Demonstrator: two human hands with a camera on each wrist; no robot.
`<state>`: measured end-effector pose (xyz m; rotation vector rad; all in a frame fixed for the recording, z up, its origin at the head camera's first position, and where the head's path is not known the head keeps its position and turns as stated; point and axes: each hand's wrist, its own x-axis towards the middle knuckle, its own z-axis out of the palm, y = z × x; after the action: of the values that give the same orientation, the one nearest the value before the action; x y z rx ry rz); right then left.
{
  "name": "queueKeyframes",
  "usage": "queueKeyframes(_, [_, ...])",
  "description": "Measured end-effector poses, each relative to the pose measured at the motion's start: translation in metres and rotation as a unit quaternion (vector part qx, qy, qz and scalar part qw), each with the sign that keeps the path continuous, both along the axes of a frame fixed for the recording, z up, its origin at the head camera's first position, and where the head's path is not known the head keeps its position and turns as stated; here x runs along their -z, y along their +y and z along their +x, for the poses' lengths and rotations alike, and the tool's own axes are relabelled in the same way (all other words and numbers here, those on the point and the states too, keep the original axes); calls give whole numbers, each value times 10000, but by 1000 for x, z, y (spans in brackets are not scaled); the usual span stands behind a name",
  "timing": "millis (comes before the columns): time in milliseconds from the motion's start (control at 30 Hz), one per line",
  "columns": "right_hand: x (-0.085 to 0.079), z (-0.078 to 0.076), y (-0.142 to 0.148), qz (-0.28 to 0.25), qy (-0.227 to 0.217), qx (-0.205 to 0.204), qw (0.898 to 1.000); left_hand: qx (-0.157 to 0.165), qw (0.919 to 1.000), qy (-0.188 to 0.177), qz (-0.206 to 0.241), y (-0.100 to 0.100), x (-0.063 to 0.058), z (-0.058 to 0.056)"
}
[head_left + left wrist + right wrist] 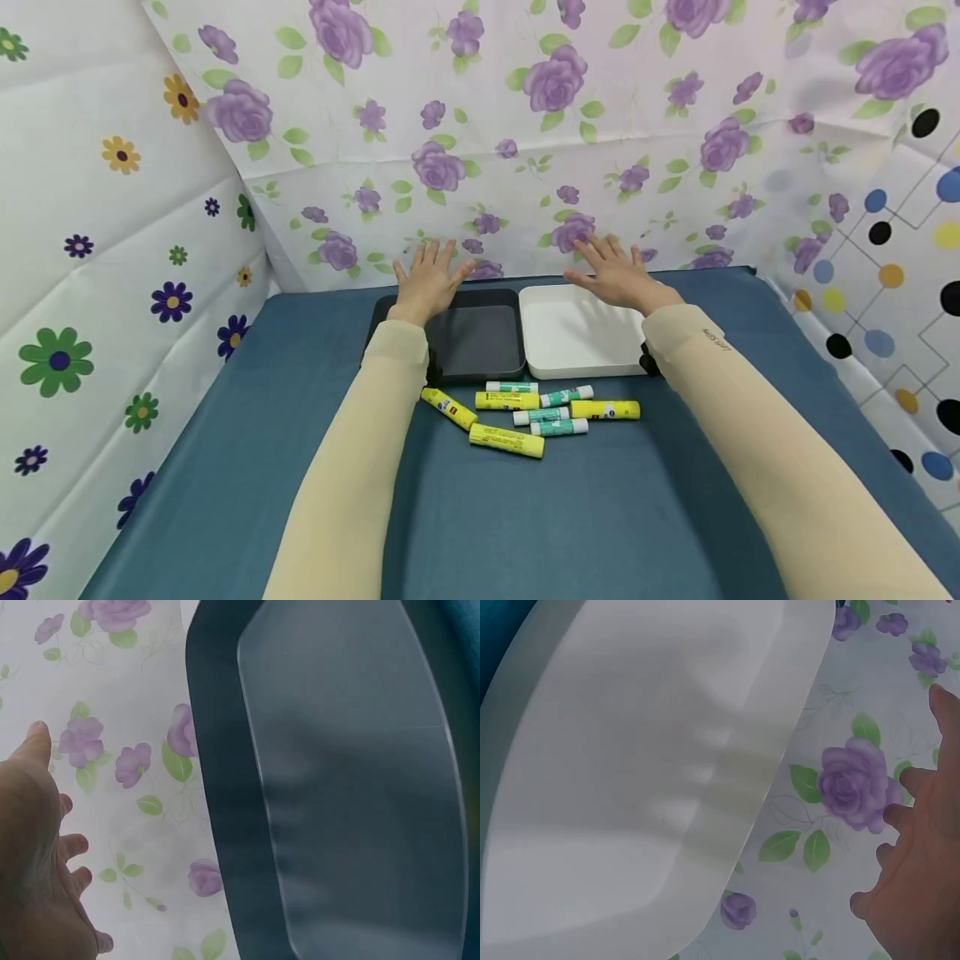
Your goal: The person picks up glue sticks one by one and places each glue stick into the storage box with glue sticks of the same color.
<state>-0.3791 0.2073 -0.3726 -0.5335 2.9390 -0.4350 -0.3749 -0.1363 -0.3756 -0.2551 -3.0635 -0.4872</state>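
My left hand (427,283) is held over the black tray (480,337) with its fingers spread, holding nothing. Over the white tray (585,333) my right hand (618,273) is also spread and holds nothing. The trays stand side by side, and both look bare inside. In front of them lie several yellow glue sticks (507,442) and several smaller green-and-white glue sticks (559,427), loosely grouped. The left wrist view shows the left hand (37,855) beside the dark tray's edge; the right wrist view shows the right hand (922,840) beside the white tray's rim.
A blue cloth (585,525) covers the table. Behind the trays rises a curtain (450,167) with purple roses. A flower-patterned sheet (112,333) hangs at the left, and a dotted sheet (892,333) at the right.
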Motion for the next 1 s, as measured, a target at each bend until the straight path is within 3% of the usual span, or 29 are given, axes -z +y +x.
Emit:
queueKeyframes(333, [-1,3,17,29,170,-277,9995,101,9999,38,83,1,-3,4])
queueKeyframes(667, [-5,19,32,-222,51,-571,9981,479,9987,107,153,2,-14,29])
queueKeyframes(1000, [-7,23,51,-248,85,-769,9967,568,9977,154,347,-2,-19,35])
